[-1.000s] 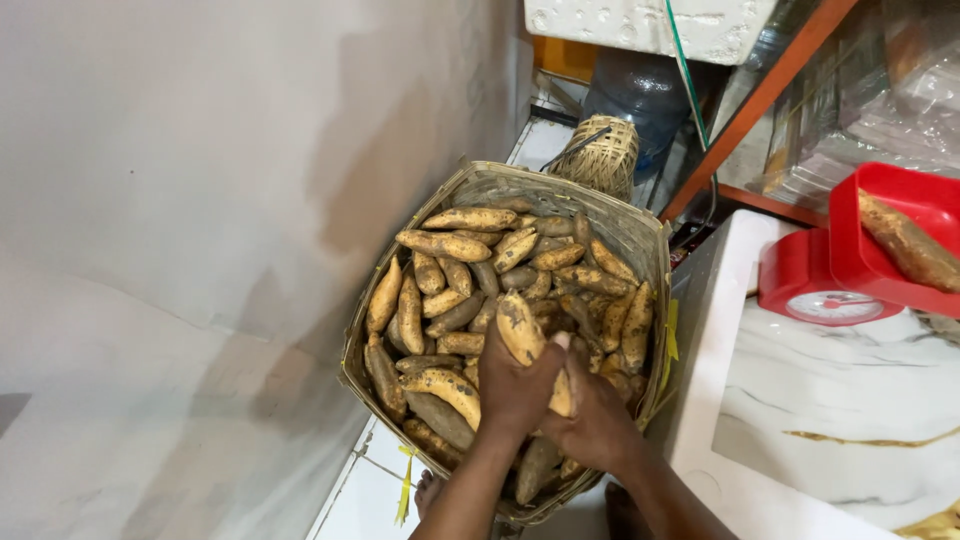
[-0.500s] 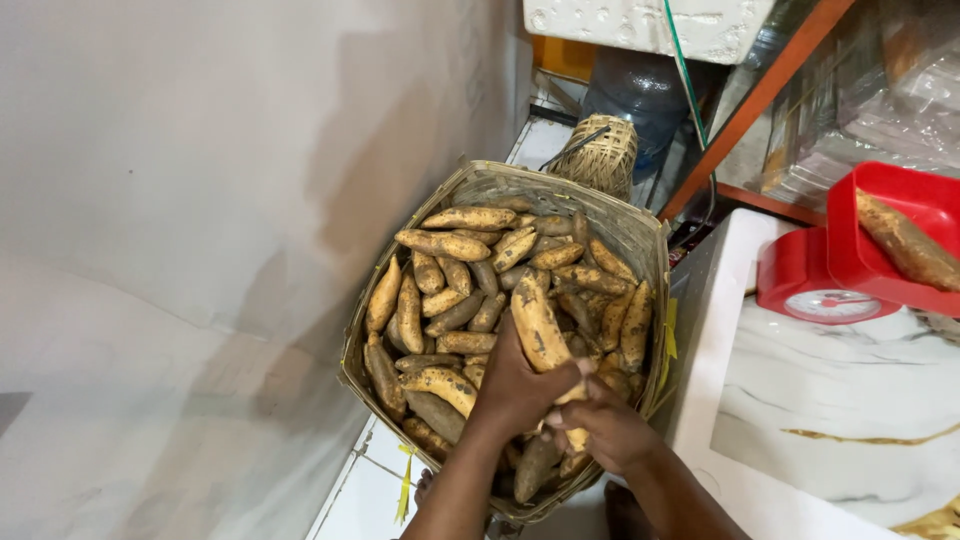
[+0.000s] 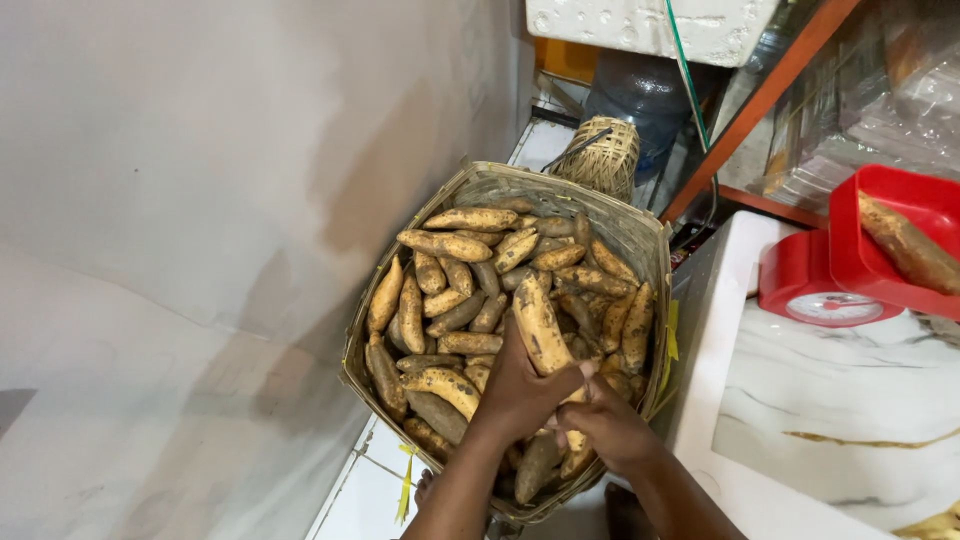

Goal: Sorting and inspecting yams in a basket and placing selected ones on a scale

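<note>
A woven basket (image 3: 640,232) on the floor is full of several yellow-brown sweet potatoes. My left hand (image 3: 520,390) grips one long sweet potato (image 3: 538,325) near its lower end and holds it slanted above the heap. My right hand (image 3: 608,425) sits just beside it at the basket's near right side, fingers curled around the lower tip of the same sweet potato. Both forearms reach in from the bottom of the view.
A pale wall (image 3: 200,200) runs along the left. A small woven basket (image 3: 603,155) and a water jug (image 3: 640,95) stand behind the big basket. On the white counter (image 3: 850,400) at right, a red scale (image 3: 815,285) carries one sweet potato (image 3: 905,245) in its tray.
The held sweet potato has been lifted and tilted further up over the heap. My right hand has slid lower toward its end.
</note>
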